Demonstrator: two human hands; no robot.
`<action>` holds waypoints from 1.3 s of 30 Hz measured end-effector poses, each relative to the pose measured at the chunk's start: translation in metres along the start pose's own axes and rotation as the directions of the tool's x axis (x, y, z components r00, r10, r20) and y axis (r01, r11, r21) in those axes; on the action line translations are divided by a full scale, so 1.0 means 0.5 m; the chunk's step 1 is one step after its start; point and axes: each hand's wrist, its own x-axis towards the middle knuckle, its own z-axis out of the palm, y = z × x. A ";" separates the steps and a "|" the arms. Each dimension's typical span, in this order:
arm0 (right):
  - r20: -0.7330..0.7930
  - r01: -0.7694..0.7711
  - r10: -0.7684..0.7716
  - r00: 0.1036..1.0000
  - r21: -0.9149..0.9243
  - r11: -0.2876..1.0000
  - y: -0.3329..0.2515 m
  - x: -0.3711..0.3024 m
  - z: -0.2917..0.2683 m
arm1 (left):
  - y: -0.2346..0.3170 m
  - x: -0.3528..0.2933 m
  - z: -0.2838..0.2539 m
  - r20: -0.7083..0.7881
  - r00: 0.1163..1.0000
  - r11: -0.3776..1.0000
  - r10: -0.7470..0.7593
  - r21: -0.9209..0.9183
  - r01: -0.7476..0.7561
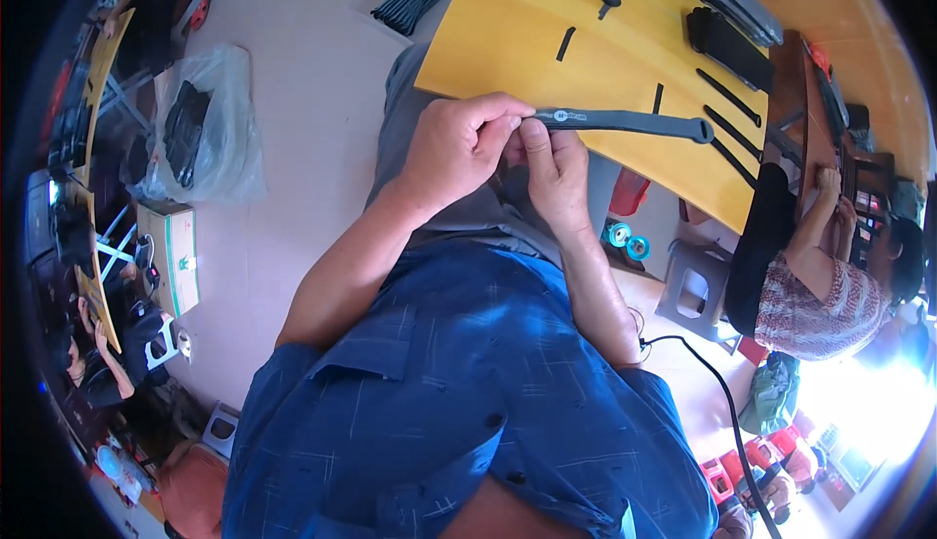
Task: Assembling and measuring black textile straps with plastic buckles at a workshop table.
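A dark grey strap (630, 123) with a small hole in its rounded far end stretches to the right over the table's near edge. My left hand (454, 144) pinches its near end between thumb and fingertips. Close beside it, my right hand (559, 176) grips the same strap with the thumb on top, and the fingers underneath are partly hidden. A pale printed mark lies on the strap just past my fingertips. On the yellow table (498, 46) in front lie a short black strip (565, 43) and several loose dark straps (732, 127).
Bundles of dark straps (727, 46) sit at the table's far right. Left of the table, a clear bin (408, 2) holds more. A plastic bag (205, 129) and a box (168, 256) stand on the floor at left. Another person (820, 295) sits at right, near a stool (695, 280).
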 end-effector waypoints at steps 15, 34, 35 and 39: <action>0.330 0.009 0.022 0.944 -0.092 0.996 -0.034 0.020 -0.051 | -0.044 0.006 -0.055 0.158 0.910 0.901 0.383 0.153 -0.405; 0.658 0.008 0.076 0.749 -0.124 0.992 -0.083 0.012 -0.070 | 0.000 0.000 -0.101 0.565 0.732 0.814 0.381 0.170 -0.555; 0.691 0.061 0.059 0.720 -0.147 0.987 -0.085 0.016 -0.075 | 0.000 -0.001 -0.097 0.563 0.731 0.813 0.386 0.166 -0.558; 0.718 -0.093 0.141 0.682 -0.106 0.990 -0.088 0.005 -0.072 | -0.002 -0.008 -0.099 0.591 0.735 0.917 0.334 -0.023 -0.398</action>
